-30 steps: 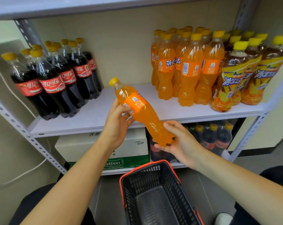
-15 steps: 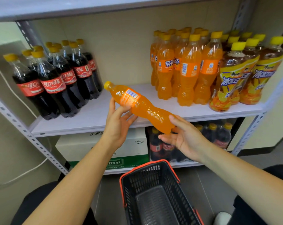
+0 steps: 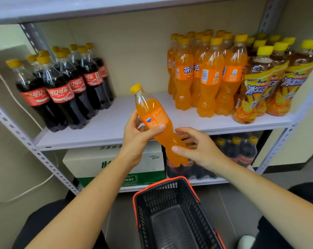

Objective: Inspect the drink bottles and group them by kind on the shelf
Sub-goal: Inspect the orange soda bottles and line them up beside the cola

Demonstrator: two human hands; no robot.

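An orange soda bottle (image 3: 153, 112) with a yellow cap is held in front of the white shelf (image 3: 105, 126), tilted with its cap up and to the left. My left hand (image 3: 139, 135) grips its labelled middle. My right hand (image 3: 198, 146) holds its lower part with thumb and fingers. On the shelf stand several cola bottles (image 3: 62, 87) at the left, several orange soda bottles (image 3: 204, 72) right of centre, and several iced tea bottles (image 3: 270, 81) at the far right.
A dark basket with a red rim (image 3: 171, 212) sits on the floor below my hands. On the lower shelf are a white and green carton (image 3: 98, 164) and more cola bottles (image 3: 241, 150). Grey perforated uprights (image 3: 15, 132) frame the shelf.
The orange soda bottle has swung from nearly lying flat to more upright, and its label has turned. Both hands stayed on it; my left thumb now lies across the label.
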